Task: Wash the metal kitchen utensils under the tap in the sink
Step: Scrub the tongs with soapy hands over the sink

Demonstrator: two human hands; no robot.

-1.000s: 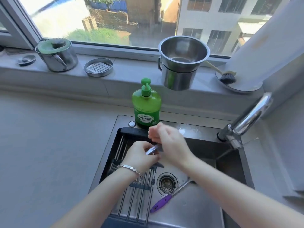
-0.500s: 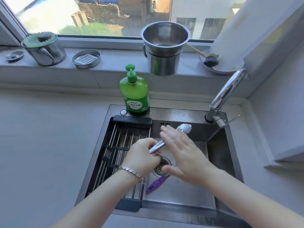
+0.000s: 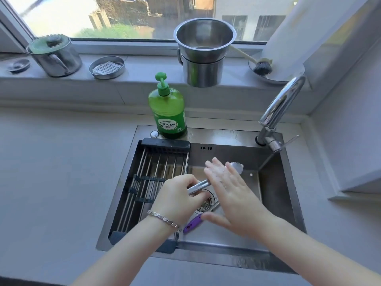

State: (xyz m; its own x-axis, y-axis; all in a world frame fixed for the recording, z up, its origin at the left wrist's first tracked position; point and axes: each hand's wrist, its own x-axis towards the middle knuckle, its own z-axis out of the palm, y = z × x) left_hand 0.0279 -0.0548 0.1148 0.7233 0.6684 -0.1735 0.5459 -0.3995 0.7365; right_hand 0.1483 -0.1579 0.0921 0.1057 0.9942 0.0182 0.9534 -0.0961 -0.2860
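**While the Utensil Is in the Sink: Hand and Object Status**

As I am watching the head view, the left hand is grasping the handle end of a metal utensil, fingers curled round the shaft. The utensil is pointing away from the person and to the right, above the sink, and its far end is showing white foam. The right hand is lying across the middle of the shaft, released, with the fingers straight and spread and foam on them. Its palm side is hidden, so I cannot tell how firmly it is pressing. A bracelet is sitting on the left wrist.

A purple-handled utensil is lying on the sink floor just beside the drain, below both hands. A drying rack is spanning the left part of the sink. The tap is standing at the back right corner, its spout arching up out of frame. A green soap bottle is standing upright on the back rim. On the windowsill, stacked steel pots are sitting near a dish brush. A grey tabletop is surrounding the sink.
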